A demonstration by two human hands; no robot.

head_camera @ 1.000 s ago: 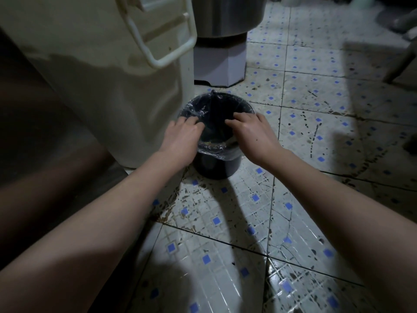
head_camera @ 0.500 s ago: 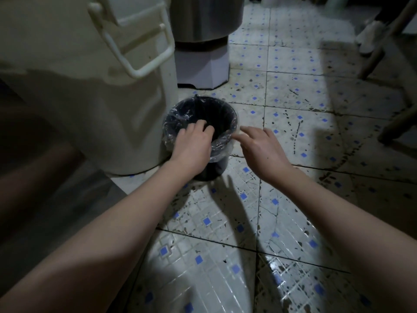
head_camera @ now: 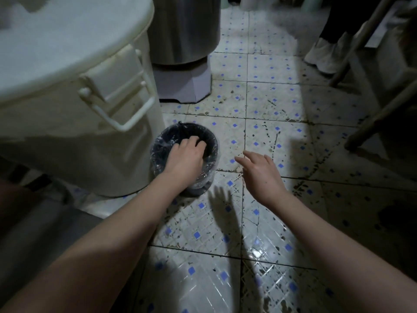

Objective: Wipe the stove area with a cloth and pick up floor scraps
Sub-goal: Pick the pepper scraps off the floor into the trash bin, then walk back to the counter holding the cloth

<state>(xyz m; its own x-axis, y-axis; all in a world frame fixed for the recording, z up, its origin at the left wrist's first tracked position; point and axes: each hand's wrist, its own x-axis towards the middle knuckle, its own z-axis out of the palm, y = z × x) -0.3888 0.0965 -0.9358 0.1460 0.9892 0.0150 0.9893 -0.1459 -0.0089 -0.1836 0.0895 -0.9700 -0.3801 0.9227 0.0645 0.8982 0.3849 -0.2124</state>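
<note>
Tiled floor (head_camera: 259, 105), right hand (head_camera: 259, 172) now clear of bin (head_camera: 158, 152), left hand (head_camera: 185, 157) inside.

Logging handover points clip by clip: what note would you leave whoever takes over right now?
Left hand: over the lined bin, fingers curled inside its rim; grip unclear.
Right hand: open, empty, above the floor beside the bin.
Bin stands beside the cream drum.
Done: cannot tell.
Left: dark flecks lie on the tiles; no cloth or stove in view.
</note>
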